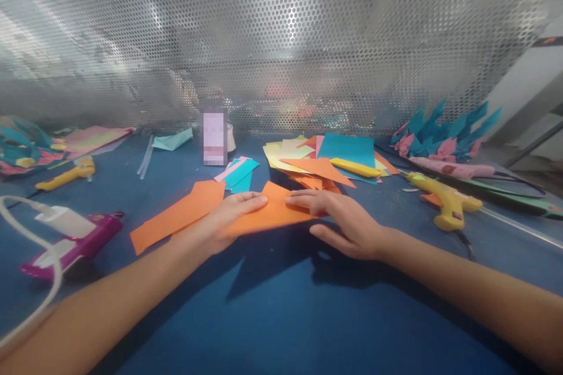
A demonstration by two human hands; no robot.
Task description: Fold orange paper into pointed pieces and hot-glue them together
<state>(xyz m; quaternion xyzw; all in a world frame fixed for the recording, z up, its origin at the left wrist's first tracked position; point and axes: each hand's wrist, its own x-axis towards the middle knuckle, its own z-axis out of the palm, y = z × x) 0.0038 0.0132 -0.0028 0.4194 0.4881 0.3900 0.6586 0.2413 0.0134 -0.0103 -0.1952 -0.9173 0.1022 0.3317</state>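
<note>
An orange paper piece [272,214] lies on the blue table [281,316] in the middle. My left hand [229,217] rests flat on its left part, fingers stretched out. My right hand [338,222] lies flat on its right part, fingers extended and pressing the paper down. A second orange strip [176,217] lies just left of my left hand, untouched.
A pile of coloured papers [325,158] with a yellow cutter [354,167] sits behind. A yellow glue gun [444,202] lies right, another [65,176] far left. A magenta device [74,243] with white cable sits left. Folded teal and pink paper shapes [440,132] lie right. Perforated metal screen [281,41] behind.
</note>
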